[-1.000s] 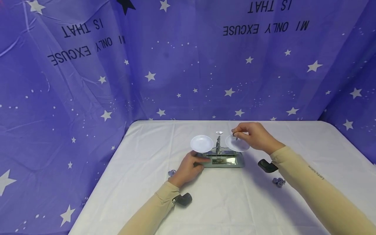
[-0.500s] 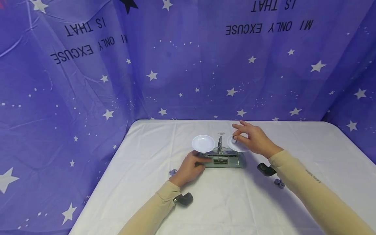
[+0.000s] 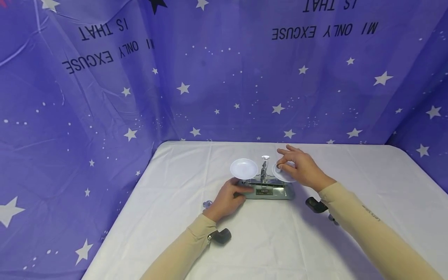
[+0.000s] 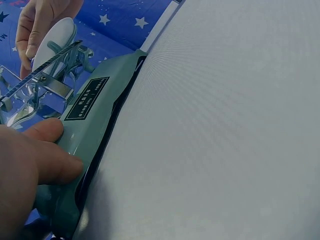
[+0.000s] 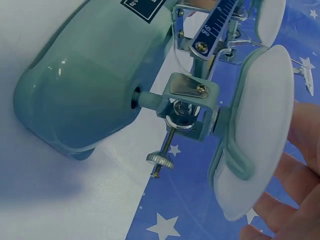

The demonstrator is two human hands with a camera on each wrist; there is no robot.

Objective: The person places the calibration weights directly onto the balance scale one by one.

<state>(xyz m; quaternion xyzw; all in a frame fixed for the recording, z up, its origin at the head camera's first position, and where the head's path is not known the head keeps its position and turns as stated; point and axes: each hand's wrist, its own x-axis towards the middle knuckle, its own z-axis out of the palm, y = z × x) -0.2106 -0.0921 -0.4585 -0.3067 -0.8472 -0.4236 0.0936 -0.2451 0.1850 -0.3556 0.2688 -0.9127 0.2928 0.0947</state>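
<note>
A green pan balance (image 3: 274, 193) with two white pans stands on the table. My left hand (image 3: 226, 198) grips the left end of its base; in the left wrist view the thumb and a finger (image 4: 55, 167) lie against the green housing. Over the right pan (image 3: 288, 177), my right hand (image 3: 303, 168) pinches a small grey piece (image 3: 279, 168) between thumb and forefinger, other fingers raised. Its kind I cannot tell. The left pan (image 3: 244, 169) holds nothing. In the right wrist view, the right pan's rim (image 5: 260, 130) hides the fingertips.
Small greyish pieces (image 3: 207, 204) lie left of my left wrist, and more small dark pieces (image 3: 333, 219) sit partly behind the right sleeve. A white cloth covers the table (image 3: 266, 241). A purple star-printed curtain (image 3: 224, 77) hangs behind and at the sides.
My right hand's outer fingers have lifted while thumb and forefinger stay at the right pan with the small piece. The beam now tips down to the right. My left hand keeps its place.
</note>
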